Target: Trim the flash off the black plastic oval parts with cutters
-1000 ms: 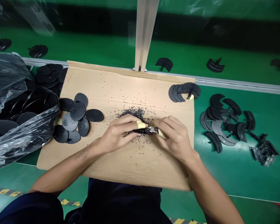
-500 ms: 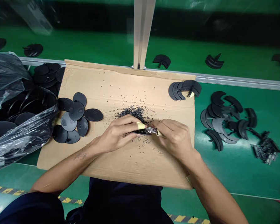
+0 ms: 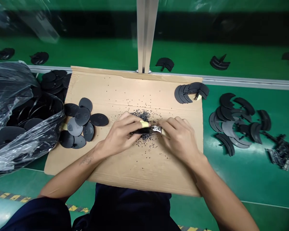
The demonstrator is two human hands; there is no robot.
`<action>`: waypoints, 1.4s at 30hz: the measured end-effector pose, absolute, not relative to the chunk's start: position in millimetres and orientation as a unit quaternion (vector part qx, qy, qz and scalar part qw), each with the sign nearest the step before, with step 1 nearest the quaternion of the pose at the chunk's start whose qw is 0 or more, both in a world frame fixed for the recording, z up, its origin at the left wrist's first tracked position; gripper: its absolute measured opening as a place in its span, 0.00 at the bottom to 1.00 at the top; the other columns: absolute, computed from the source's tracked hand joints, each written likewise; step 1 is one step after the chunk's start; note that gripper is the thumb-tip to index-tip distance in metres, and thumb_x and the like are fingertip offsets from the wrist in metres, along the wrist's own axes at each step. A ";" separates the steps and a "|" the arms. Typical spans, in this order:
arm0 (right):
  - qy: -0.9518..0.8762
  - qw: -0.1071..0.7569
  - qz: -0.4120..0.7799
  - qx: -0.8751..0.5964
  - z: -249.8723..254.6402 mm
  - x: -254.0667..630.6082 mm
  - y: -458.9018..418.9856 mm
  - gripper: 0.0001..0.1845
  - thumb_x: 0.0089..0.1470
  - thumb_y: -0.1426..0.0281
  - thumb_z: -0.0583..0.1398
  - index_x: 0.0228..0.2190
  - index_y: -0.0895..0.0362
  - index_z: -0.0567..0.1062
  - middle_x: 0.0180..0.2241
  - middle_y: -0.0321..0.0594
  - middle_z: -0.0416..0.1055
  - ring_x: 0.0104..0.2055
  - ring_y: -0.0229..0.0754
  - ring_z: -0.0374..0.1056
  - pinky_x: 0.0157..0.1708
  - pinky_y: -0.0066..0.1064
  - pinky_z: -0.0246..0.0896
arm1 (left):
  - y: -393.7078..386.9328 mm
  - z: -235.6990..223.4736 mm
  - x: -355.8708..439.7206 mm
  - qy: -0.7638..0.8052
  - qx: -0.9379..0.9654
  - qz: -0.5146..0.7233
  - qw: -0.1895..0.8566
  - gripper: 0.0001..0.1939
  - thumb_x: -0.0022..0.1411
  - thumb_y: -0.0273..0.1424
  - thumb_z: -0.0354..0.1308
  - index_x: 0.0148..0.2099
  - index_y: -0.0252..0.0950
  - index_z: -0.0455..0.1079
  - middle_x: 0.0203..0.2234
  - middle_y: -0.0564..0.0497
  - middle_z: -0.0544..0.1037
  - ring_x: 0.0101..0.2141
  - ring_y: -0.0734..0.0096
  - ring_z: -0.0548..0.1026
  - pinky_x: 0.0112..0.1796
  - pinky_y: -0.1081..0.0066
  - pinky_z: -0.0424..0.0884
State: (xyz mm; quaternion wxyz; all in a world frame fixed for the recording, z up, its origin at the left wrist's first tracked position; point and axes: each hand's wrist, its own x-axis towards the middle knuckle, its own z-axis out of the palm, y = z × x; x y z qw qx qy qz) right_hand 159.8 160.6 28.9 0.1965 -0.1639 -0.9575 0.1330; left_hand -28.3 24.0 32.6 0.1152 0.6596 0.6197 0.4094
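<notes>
Over a cardboard sheet (image 3: pixel 115 86), left hand (image 3: pixel 118 134) closed on a black-handled metal tool (image 3: pixel 145 130), right hand (image 3: pixel 180 139) curled at its tip, apparently pinching; whole black discs (image 3: pixel 82 116) massed at left, cut black crescents (image 3: pixel 228 128) at right, black crumbs (image 3: pixel 142 115) between.

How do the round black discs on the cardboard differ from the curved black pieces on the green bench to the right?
The round black discs are full circles, while the curved black pieces are narrow arcs. The discs overlap in a tight cluster on the cardboard sheet, while the curved pieces lie in a looser heap on the green bench. Both are dark and flat-looking.
</notes>
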 end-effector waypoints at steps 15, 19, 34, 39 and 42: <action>-0.905 0.337 0.256 -0.037 28.3 159.4 145.2 0.10 0.59 0.79 0.58 0.39 0.56 0.76 0.28 0.37 0.72 0.29 0.39 0.64 0.28 0.35 0.55 | 22.7 23.4 -24.1 0.611 0.666 0.420 0.088 0.13 0.65 0.21 0.57 0.50 0.37 0.74 0.37 0.47 0.80 0.38 0.68 0.77 0.38 0.66 0.75; -0.840 0.367 0.390 -0.087 33.3 159.5 151.5 0.09 0.58 0.77 0.63 0.40 0.54 0.74 0.32 0.36 0.74 0.29 0.37 0.67 0.28 0.32 0.60 | 22.7 24.0 -25.5 0.607 0.634 0.462 0.127 0.12 0.65 0.23 0.58 0.50 0.36 0.75 0.38 0.47 0.81 0.39 0.69 0.78 0.38 0.69 0.76; -0.948 0.251 0.152 -0.119 25.8 160.8 158.1 0.09 0.63 0.75 0.56 0.41 0.59 0.77 0.32 0.41 0.76 0.31 0.40 0.63 0.31 0.34 0.55 | 21.0 27.4 -15.5 0.562 0.599 0.522 0.230 0.13 0.63 0.20 0.60 0.48 0.36 0.77 0.40 0.48 0.84 0.39 0.73 0.83 0.42 0.75 0.79; -0.951 0.265 0.107 -0.121 27.9 159.8 156.5 0.09 0.64 0.75 0.56 0.39 0.58 0.77 0.29 0.39 0.75 0.29 0.39 0.62 0.30 0.34 0.54 | 20.2 25.9 -15.3 0.565 0.598 0.523 0.224 0.11 0.63 0.22 0.62 0.48 0.36 0.77 0.38 0.48 0.85 0.38 0.73 0.83 0.40 0.76 0.79; -0.950 0.274 0.080 -0.124 29.3 159.3 155.1 0.10 0.64 0.77 0.56 0.38 0.58 0.77 0.27 0.38 0.75 0.28 0.38 0.62 0.29 0.34 0.54 | 19.6 25.2 -14.9 0.566 0.596 0.528 0.215 0.10 0.63 0.24 0.63 0.48 0.37 0.78 0.37 0.49 0.85 0.37 0.73 0.83 0.39 0.76 0.80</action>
